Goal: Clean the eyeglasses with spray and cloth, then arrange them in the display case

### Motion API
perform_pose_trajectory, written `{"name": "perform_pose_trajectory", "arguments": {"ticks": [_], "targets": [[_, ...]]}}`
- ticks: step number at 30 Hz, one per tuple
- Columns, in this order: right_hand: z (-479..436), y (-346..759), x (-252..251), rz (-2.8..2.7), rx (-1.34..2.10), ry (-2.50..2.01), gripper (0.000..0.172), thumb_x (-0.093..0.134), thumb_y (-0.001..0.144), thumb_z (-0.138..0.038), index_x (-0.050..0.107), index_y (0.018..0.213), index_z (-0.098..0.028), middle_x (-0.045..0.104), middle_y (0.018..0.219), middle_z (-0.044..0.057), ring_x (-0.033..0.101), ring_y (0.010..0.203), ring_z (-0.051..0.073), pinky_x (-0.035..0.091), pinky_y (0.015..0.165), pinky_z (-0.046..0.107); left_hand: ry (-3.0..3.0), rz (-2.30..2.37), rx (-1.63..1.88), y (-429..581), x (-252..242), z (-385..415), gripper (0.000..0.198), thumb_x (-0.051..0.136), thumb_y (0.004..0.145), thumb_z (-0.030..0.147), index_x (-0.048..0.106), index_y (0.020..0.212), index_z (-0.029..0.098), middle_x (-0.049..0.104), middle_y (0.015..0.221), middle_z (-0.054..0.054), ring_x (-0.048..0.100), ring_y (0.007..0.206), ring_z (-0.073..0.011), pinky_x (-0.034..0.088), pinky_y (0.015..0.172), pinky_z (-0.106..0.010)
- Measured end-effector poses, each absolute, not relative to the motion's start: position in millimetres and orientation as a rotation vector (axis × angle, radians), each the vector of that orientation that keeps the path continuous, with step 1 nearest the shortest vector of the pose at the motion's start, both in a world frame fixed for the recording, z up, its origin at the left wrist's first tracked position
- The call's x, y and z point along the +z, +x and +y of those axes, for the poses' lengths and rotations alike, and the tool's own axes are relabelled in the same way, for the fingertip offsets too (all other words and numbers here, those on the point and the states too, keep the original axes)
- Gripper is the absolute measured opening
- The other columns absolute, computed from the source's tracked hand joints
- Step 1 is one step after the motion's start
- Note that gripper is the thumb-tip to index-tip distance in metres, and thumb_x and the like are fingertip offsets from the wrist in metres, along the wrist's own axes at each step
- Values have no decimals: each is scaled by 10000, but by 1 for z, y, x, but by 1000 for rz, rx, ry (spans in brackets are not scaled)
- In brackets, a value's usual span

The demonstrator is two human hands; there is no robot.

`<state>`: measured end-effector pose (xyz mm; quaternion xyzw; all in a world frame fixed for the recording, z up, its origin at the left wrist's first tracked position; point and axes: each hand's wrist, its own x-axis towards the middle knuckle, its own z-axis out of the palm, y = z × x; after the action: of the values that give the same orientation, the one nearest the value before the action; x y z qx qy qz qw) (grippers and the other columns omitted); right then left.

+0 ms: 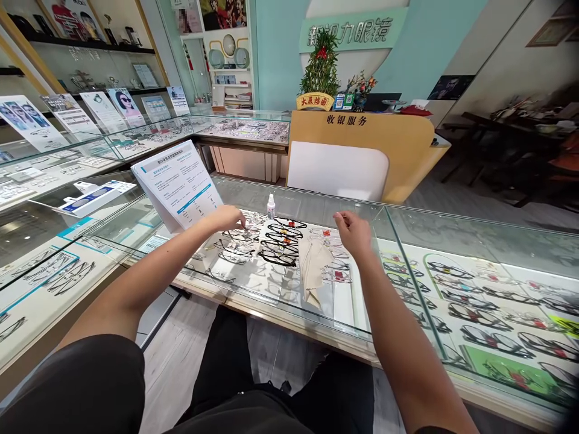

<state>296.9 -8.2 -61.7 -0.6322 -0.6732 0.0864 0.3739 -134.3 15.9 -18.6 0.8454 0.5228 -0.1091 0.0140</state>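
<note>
Left hand [228, 217] rested on thin-framed glasses [239, 234] atop glass bench [316, 208], grip curled, hold impossible to tell, right hand [355, 232] hovered near cloth [314, 265], grip loosely curled, empty, black glasses [283, 242] lay between.

Both bare arms are stretched forward across the near edge of the counter [298, 322] and over its glass top. The left forearm is angled inward, and the left hand [228, 217] is held palm down near the middle of the counter, fingertips bent downward; whether they are closed cannot be told. The right forearm is raised more steeply, and the right hand [355, 232] is kept above the glass, its back turned upward, fingers curled loosely into the palm. The hands are held well apart.
</note>
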Motion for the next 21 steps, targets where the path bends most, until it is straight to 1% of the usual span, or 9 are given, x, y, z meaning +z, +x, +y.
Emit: {"name": "perform_pose_trajectory", "arguments": {"ticks": [8, 14, 17, 21], "targets": [[-9, 297, -61, -1722, 228, -1622, 584, 428, 1059, -648, 778, 998, -184, 616, 653, 46, 475, 633, 200, 289, 657, 359, 2623, 1672, -393, -130, -26, 29, 288, 685, 968, 329, 896, 1162, 302, 878, 1136, -74, 781, 1048, -240, 533, 897, -283], [-5, 298, -64, -1726, 219, -1591, 725, 353, 1058, -778, 775, 979, -193, 594, 624, 36, 486, 605, 204, 310, 645, 346, 2612, 1688, -454, -125, -17, 30, 262, 715, 937, 349, 901, 1119, 319, 875, 1119, -61, 780, 1040, -258, 544, 896, -298], [-5, 298, -65, -1729, 225, -1581, 728, 349, 1053, -781, 770, 987, -191, 600, 632, 36, 485, 603, 200, 312, 648, 346, 2617, 1758, -435, -124, -11, 35, 298, 699, 951, 371, 886, 1174, 308, 870, 1114, -80, 784, 1052, -281, 556, 909, -322], [-6, 297, -65, -1721, 229, -1588, 687, 377, 1039, -761, 762, 986, -194, 562, 609, 16, 475, 600, 197, 307, 647, 344, 2617, 1835, -414, -118, -14, 45, 337, 671, 983, 361, 867, 1246, 284, 855, 1203, -124, 779, 1142, -320, 564, 928, -353]]}}
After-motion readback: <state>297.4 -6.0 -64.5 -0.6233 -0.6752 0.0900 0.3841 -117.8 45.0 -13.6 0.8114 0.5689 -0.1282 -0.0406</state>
